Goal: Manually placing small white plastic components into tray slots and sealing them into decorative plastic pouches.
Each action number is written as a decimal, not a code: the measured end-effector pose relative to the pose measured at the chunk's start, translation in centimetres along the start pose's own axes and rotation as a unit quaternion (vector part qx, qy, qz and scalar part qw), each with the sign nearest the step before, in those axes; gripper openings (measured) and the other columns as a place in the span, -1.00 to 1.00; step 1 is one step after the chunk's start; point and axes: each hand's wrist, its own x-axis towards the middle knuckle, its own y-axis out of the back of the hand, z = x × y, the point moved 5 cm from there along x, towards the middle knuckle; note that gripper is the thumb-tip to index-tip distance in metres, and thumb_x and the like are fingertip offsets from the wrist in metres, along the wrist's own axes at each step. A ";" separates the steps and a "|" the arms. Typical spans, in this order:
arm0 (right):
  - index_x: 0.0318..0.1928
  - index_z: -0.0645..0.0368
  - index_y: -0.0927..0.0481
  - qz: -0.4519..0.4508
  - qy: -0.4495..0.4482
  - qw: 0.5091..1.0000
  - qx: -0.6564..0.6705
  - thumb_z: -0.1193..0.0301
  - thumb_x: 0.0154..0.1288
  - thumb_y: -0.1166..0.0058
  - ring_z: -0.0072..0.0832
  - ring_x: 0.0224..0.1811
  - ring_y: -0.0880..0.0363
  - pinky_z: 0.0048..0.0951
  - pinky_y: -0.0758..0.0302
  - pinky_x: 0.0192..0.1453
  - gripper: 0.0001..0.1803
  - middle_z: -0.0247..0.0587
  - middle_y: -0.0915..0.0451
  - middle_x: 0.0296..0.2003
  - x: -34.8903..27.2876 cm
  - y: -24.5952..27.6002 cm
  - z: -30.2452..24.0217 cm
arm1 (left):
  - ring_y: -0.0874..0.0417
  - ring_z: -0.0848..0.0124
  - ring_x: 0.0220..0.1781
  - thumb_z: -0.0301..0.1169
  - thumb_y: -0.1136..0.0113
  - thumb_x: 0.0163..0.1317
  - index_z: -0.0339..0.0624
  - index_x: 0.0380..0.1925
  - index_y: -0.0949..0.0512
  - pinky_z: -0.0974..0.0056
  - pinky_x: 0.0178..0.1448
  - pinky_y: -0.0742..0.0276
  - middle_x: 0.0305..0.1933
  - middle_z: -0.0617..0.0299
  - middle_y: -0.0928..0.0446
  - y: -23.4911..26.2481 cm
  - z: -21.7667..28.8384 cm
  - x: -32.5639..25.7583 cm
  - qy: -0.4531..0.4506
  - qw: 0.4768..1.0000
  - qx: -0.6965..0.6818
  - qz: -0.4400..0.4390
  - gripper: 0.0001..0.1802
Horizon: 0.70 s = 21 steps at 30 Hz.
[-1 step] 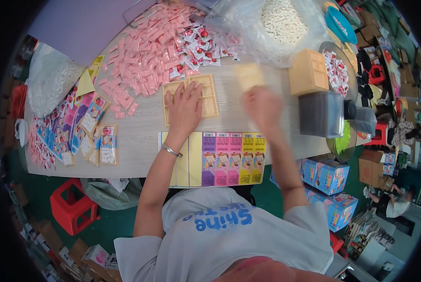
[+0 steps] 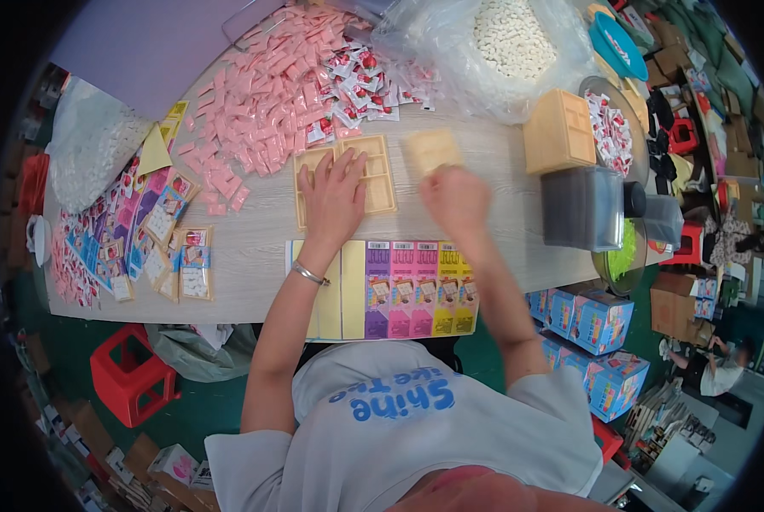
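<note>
Fingers spread, my left hand [image 2: 336,194] lies across a pair of cream compartment trays [image 2: 380,175] on the table. My right hand [image 2: 455,201] is closed on the near edge of another cream tray [image 2: 433,151], just to the right of the pair and apart from it. Motion blurs that tray and the fingertips. Close to my body lies a stack of printed card sheets [image 2: 403,290], with purple, pink and yellow strips, below both hands. Beyond the left hand spreads a heap of pink sachets [image 2: 267,102], and white-and-red sachets [image 2: 365,81] lie beside it.
A stack of cream trays [image 2: 561,132] stands at the right, beside a dark translucent container [image 2: 582,205]. Behind is a clear bag of white pieces [image 2: 514,43]. Filled packs [image 2: 197,264] lie at the left. A red stool [image 2: 130,371] and blue boxes [image 2: 599,320] stand below the table.
My right hand has moved left with the cream tray, bringing it closer to the pair under my left hand. The left hand has stayed in place.
</note>
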 end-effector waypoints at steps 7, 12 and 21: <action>-0.20 -0.03 -0.77 0.144 -0.005 0.983 0.117 0.15 0.34 -0.22 -0.12 -0.41 -0.72 -0.14 -0.65 -0.23 -0.78 -0.12 -0.71 -0.48 0.5 5.0 2.1 | -0.26 0.07 0.52 -0.17 -0.34 0.27 0.27 0.29 -0.56 -0.41 0.55 0.13 0.46 0.30 -0.40 1.6 2.0 0.0 -0.028 0.997 0.050 0.058 -0.46; -0.19 -0.05 -0.79 0.262 -0.122 0.944 -0.162 0.13 0.35 -0.21 -0.19 -0.29 -0.77 -0.14 -0.66 -0.17 -0.76 -0.13 -0.74 -0.42 5.8 13.4 14.3 | -0.22 0.04 0.55 -0.05 -0.28 0.27 0.21 0.26 -0.58 -0.45 0.53 0.11 0.49 0.21 -0.37 0.0 7.2 1.7 -0.062 0.997 -0.010 0.035 -0.46; -0.33 0.03 -0.80 0.025 -0.187 0.964 -0.190 0.09 0.20 -0.16 -0.06 -0.30 -0.76 -0.06 -0.65 -0.22 -0.67 -0.06 -0.76 -0.36 9.1 12.4 19.5 | -0.19 -0.05 0.57 -0.26 -0.17 0.26 0.15 0.32 -0.51 -0.59 0.42 0.08 0.52 0.18 -0.36 -2.5 6.9 2.2 0.003 0.999 0.034 -0.021 -0.43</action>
